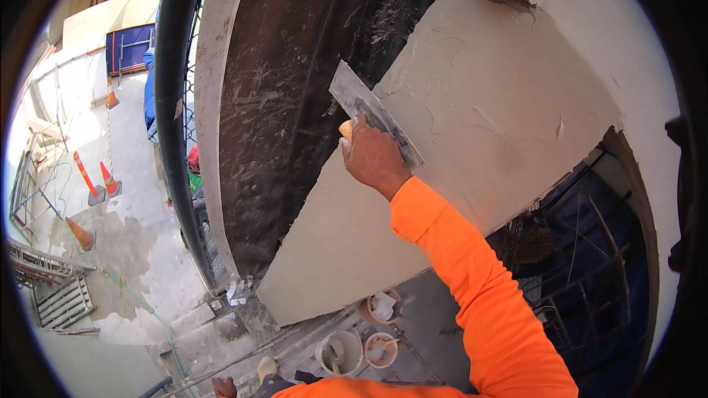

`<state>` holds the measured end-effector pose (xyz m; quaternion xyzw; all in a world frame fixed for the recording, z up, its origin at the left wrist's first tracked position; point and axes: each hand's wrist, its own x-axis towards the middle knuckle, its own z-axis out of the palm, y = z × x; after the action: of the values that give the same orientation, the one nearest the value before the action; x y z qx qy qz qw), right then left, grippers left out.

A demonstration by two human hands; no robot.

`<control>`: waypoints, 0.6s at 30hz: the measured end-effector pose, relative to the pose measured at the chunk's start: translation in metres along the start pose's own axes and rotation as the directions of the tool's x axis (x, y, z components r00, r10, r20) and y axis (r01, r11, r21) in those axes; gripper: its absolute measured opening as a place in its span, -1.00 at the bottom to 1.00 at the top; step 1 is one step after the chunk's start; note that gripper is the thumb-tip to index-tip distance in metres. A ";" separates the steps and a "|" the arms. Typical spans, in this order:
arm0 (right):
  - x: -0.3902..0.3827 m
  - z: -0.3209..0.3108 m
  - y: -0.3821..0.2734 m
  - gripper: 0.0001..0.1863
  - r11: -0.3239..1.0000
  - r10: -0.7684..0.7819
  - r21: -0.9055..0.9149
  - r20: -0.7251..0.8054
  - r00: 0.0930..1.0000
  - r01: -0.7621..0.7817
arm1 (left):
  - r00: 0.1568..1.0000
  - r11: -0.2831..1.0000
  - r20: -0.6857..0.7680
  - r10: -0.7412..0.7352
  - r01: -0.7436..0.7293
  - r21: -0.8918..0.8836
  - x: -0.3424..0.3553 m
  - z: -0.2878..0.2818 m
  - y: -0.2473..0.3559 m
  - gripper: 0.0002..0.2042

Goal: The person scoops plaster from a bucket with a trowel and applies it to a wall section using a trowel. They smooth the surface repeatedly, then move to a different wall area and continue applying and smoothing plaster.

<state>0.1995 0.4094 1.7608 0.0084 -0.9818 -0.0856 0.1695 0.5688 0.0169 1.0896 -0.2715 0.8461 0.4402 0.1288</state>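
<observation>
My right hand (pixel 376 155), in an orange sleeve, is closed around the yellowish handle of a plastering trowel (pixel 349 88). The long metal blade lies over the upper left edge of a smooth, pale plastered wall panel (pixel 472 133), its far end reaching past that edge over a dark brown surface (pixel 302 51). Ridges and smears of wet-looking plaster mark the panel beyond the blade. Low in the picture, only a small part of my left hand (pixel 223 387) shows at the edge; what its fingers do is not clear.
Below the panel stand a white bucket (pixel 324 360) with a tool in it and two smaller buckets (pixel 381 362) (pixel 366 312). A dark curved rail (pixel 171 103) runs at left. Beyond it are orange cones (pixel 79 234) and metal frames (pixel 66 302). Rebar (pixel 590 280) crosses an opening at right.
</observation>
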 end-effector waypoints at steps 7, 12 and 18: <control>-0.004 0.032 0.032 -0.42 0.990 0.120 0.068 0.010 0.993 -0.120 | 0.993 0.993 -0.043 0.111 -0.112 -0.022 0.035 -0.007 0.044 -0.68; 0.010 0.024 0.043 -0.41 0.990 0.140 0.041 -0.113 0.984 -0.136 | 0.998 0.998 -0.033 0.054 -0.053 0.037 0.024 -0.012 0.034 -0.69; 0.038 -0.024 0.053 -0.35 0.975 0.212 0.126 -0.300 0.930 -0.182 | 0.991 0.985 0.020 -0.132 0.129 0.112 -0.002 -0.015 0.017 -0.64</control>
<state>0.1726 0.4558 1.8048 -0.0688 -0.9414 -0.0184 0.3296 0.5607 0.0132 1.1105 -0.3127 0.8477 0.3870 0.1840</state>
